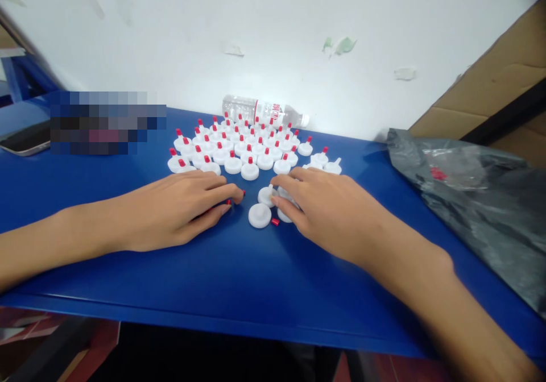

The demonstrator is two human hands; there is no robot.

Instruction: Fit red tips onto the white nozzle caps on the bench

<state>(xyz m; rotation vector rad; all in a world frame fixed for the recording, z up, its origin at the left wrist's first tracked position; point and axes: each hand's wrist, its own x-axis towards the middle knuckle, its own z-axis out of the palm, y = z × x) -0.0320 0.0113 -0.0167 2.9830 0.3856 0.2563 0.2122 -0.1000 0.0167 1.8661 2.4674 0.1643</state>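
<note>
My left hand (194, 203) rests low over the blue table, thumb and index finger apart. One small red tip (229, 202) shows beside the thumb, and another at the index fingertip is mostly covered. My right hand (328, 203) pinches a round white nozzle cap (265, 196) by its thin spout, between thumb and index finger. More white caps are partly hidden under that hand. In front of it lie another white cap (260, 216) and a loose red tip (275, 221). Several white caps with red tips (232, 163) stand grouped behind both hands.
A clear plastic bottle (267, 112) lies against the white wall. At the right, a grey plastic bag (452, 217) carries a clear bag of red pieces (438, 173), near cardboard (490, 81). A phone (29, 137) lies at far left, beside a blurred-out patch.
</note>
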